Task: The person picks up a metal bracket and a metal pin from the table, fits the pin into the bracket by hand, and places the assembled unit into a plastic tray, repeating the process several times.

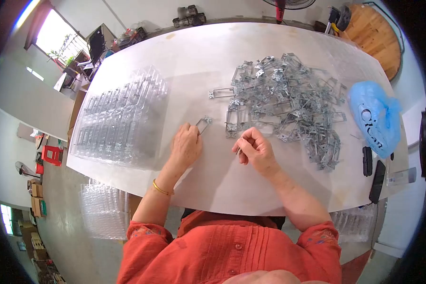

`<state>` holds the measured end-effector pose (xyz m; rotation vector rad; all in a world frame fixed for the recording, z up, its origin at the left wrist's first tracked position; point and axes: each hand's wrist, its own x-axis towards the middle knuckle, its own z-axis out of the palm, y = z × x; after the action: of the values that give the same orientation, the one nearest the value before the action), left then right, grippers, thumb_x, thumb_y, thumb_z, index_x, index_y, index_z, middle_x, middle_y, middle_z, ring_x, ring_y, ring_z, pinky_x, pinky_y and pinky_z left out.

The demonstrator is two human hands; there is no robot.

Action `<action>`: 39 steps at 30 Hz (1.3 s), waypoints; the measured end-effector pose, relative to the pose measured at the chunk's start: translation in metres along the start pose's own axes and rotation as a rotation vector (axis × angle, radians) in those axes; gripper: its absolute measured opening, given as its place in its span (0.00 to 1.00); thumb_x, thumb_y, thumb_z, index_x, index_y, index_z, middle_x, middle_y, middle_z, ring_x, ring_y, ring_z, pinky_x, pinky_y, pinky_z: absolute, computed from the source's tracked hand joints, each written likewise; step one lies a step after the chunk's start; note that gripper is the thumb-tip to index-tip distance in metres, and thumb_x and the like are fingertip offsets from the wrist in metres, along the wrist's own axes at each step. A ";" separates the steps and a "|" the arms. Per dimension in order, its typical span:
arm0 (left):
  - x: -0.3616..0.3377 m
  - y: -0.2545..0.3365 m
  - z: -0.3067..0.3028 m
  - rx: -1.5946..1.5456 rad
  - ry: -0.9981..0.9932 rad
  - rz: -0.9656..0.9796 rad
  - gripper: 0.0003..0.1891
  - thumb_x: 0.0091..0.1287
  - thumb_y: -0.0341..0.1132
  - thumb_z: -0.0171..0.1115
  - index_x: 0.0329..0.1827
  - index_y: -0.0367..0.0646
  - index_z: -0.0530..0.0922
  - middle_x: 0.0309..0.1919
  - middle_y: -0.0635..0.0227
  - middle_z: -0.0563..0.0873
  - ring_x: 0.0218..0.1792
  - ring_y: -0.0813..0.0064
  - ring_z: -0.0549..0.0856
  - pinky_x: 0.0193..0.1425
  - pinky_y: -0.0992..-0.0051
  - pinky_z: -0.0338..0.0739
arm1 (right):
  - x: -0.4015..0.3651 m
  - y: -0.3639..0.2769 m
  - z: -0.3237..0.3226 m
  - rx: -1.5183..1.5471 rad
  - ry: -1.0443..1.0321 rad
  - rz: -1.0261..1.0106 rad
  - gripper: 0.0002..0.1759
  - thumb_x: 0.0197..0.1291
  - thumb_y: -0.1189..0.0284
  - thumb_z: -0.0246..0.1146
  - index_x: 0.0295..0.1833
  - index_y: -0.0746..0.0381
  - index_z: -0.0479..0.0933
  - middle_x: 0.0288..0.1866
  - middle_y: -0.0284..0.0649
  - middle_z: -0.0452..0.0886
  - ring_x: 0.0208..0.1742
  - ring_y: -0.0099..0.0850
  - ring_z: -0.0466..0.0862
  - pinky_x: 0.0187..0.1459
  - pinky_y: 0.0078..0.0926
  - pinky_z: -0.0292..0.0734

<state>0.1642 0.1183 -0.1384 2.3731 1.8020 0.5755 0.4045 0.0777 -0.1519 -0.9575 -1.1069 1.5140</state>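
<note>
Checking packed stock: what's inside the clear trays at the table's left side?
Rows of grey metal frames show through the clear trays, like those in the loose pile. Stacked plastic blurs the lower layers; how full they are cannot be seen.

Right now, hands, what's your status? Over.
Left hand pinches metal bracket. Right hand pinched shut, contents unclear. Bracket pile just beyond; clear trays left.

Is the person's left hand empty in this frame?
No: the left hand pinches one metal bracket by its end, apart from the big pile of brackets to its right.
</note>
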 end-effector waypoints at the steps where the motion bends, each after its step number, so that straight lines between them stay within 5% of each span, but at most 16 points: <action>1: -0.001 0.001 -0.003 -0.019 0.007 0.022 0.05 0.66 0.28 0.61 0.39 0.35 0.80 0.38 0.55 0.83 0.42 0.53 0.83 0.50 0.59 0.78 | 0.000 0.000 -0.001 0.027 -0.004 -0.016 0.05 0.74 0.71 0.59 0.44 0.59 0.72 0.34 0.35 0.85 0.23 0.16 0.79 0.23 0.16 0.73; 3: 0.000 0.012 -0.019 -0.037 0.008 0.051 0.06 0.67 0.29 0.61 0.41 0.35 0.81 0.37 0.58 0.84 0.39 0.58 0.84 0.47 0.62 0.79 | 0.001 0.000 -0.002 0.058 0.002 -0.032 0.05 0.74 0.71 0.59 0.44 0.59 0.72 0.34 0.34 0.84 0.24 0.16 0.79 0.23 0.16 0.73; 5: 0.003 0.029 -0.041 -0.594 -0.266 -0.146 0.06 0.70 0.30 0.61 0.42 0.35 0.83 0.36 0.66 0.86 0.34 0.73 0.83 0.40 0.71 0.78 | 0.001 -0.001 -0.003 0.038 0.058 -0.068 0.06 0.75 0.69 0.60 0.45 0.59 0.73 0.34 0.33 0.84 0.25 0.16 0.80 0.23 0.17 0.73; 6: 0.004 0.031 -0.041 -0.596 -0.273 -0.139 0.06 0.70 0.30 0.61 0.42 0.35 0.83 0.36 0.66 0.86 0.34 0.73 0.83 0.40 0.71 0.78 | 0.002 -0.002 -0.004 0.038 0.068 -0.068 0.06 0.75 0.69 0.60 0.45 0.59 0.73 0.34 0.33 0.84 0.25 0.16 0.80 0.23 0.17 0.73; 8: 0.007 0.035 -0.040 -1.286 -0.499 -0.202 0.07 0.72 0.31 0.62 0.43 0.36 0.83 0.38 0.70 0.85 0.34 0.82 0.80 0.39 0.78 0.76 | 0.003 -0.004 -0.005 0.041 0.117 -0.092 0.07 0.75 0.68 0.61 0.45 0.59 0.73 0.34 0.32 0.83 0.26 0.17 0.79 0.23 0.17 0.73; 11: 0.013 0.038 -0.022 -1.469 -0.613 -0.207 0.07 0.72 0.32 0.63 0.43 0.37 0.82 0.38 0.69 0.85 0.35 0.80 0.81 0.38 0.77 0.76 | 0.004 -0.010 -0.012 0.101 0.145 -0.076 0.08 0.75 0.67 0.62 0.44 0.59 0.74 0.37 0.34 0.85 0.26 0.17 0.79 0.23 0.17 0.72; 18: 0.018 0.044 -0.001 -1.546 -0.702 -0.285 0.07 0.73 0.35 0.62 0.43 0.40 0.82 0.39 0.67 0.86 0.35 0.79 0.81 0.35 0.78 0.75 | 0.008 -0.014 -0.025 0.214 0.161 -0.073 0.08 0.73 0.68 0.64 0.43 0.59 0.74 0.41 0.40 0.88 0.24 0.15 0.77 0.22 0.15 0.70; 27: 0.012 0.029 0.018 -1.535 -0.730 -0.020 0.08 0.72 0.37 0.62 0.37 0.42 0.81 0.46 0.59 0.85 0.37 0.79 0.77 0.38 0.78 0.74 | 0.005 -0.012 -0.018 0.154 0.100 -0.074 0.08 0.71 0.72 0.67 0.43 0.59 0.73 0.37 0.38 0.87 0.23 0.13 0.75 0.22 0.13 0.68; 30: 0.009 0.035 0.024 -1.755 -0.693 0.070 0.08 0.75 0.37 0.61 0.39 0.43 0.80 0.49 0.64 0.86 0.42 0.75 0.83 0.47 0.74 0.77 | 0.003 -0.009 -0.017 0.165 0.071 -0.089 0.09 0.71 0.72 0.67 0.42 0.59 0.72 0.36 0.36 0.87 0.23 0.13 0.76 0.22 0.13 0.69; 32: 0.008 0.038 0.022 -1.885 -0.771 0.043 0.10 0.78 0.38 0.59 0.39 0.42 0.79 0.50 0.58 0.86 0.46 0.67 0.86 0.52 0.69 0.79 | 0.002 -0.010 -0.015 0.172 0.064 -0.075 0.09 0.72 0.71 0.67 0.42 0.59 0.72 0.34 0.33 0.85 0.23 0.13 0.76 0.22 0.13 0.69; 35: 0.005 0.036 0.023 -1.901 -0.803 -0.030 0.13 0.77 0.40 0.60 0.35 0.42 0.76 0.51 0.47 0.84 0.48 0.57 0.87 0.50 0.63 0.81 | 0.000 -0.015 -0.013 0.088 0.084 -0.067 0.08 0.72 0.72 0.66 0.43 0.60 0.73 0.32 0.31 0.83 0.24 0.13 0.76 0.23 0.13 0.70; 39: 0.004 0.032 0.023 -1.942 -0.822 -0.053 0.12 0.78 0.40 0.59 0.38 0.42 0.76 0.52 0.44 0.84 0.46 0.56 0.88 0.49 0.63 0.83 | 0.000 -0.012 -0.014 -0.008 0.095 -0.100 0.07 0.72 0.72 0.66 0.44 0.60 0.74 0.32 0.29 0.81 0.25 0.13 0.77 0.24 0.13 0.71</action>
<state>0.2021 0.1163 -0.1485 0.8272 0.2942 0.6358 0.4208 0.0810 -0.1445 -0.9558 -1.0780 1.3701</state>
